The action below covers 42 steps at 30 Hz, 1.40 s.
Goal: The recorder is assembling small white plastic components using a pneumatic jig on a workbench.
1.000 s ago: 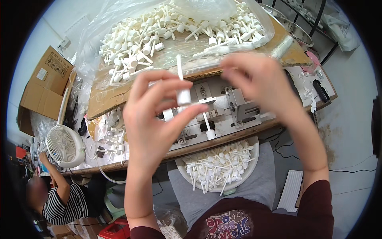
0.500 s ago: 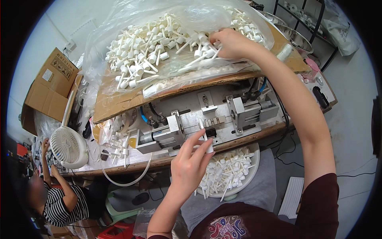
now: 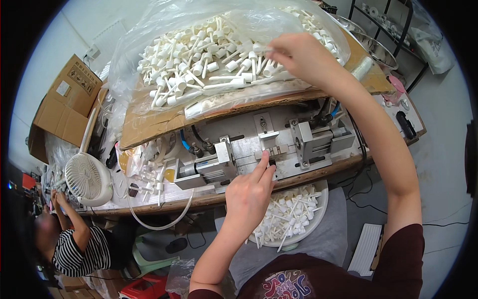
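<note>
My left hand is at the metal fixture in the middle of the bench device, its index fingertip on the block. The other fingers are bent and mostly closed; whatever lies beneath them is hidden. My right hand hangs over the pile of white capped sticks on clear plastic film, fingertips pinched together. What the pinch holds, if anything, cannot be made out. Below the bench edge, a round white basin on my lap holds many similar white pieces.
Metal cylinder units flank the fixture, left and right. A cardboard sheet carries the pile above them. A white fan and an open carton stand at left. Farther left, a person in a striped top sits.
My left hand moved from holding a white stick just in front of the fixture to resting a fingertip on it. My right hand lifted slightly off the pile.
</note>
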{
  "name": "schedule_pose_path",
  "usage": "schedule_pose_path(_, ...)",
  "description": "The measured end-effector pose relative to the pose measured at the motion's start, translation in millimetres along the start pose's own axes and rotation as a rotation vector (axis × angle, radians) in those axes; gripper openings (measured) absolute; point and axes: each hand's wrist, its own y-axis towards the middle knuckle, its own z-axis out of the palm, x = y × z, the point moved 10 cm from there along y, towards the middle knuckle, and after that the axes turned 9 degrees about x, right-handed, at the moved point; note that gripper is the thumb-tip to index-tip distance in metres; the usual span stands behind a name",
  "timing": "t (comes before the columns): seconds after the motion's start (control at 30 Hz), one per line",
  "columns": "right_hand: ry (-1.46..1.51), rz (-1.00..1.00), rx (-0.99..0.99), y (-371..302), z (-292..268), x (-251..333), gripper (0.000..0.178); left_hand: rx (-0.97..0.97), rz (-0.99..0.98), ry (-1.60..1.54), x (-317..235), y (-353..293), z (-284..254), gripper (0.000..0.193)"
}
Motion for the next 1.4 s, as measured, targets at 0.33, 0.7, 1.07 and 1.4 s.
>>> schedule_pose_path(0.33,1.437,0.279,0.019,-107.5,54.2,49.1,0.034,-0.253,0.003,-0.259,3.7,-2.9,-37.0,0.045)
schedule_pose_path(0.7,0.946,0.191,0.092,-75.5,23.8,43.0,0.029,-0.366,-0.093,-0.483,21.3,-15.5,-63.0,0.036)
schedule_pose_path(1.07,-0.315,-0.167,0.399,15.5,47.7,10.2,0.03,-0.059,-0.029,-0.038,2.3,-13.4,0.3,0.028)
schedule_pose_path(1.4,0.076,-0.282,0.072,5.6,21.2,-14.1,0.016,-0.035,-0.016,0.003,3.8,-5.1,0.1,0.03)
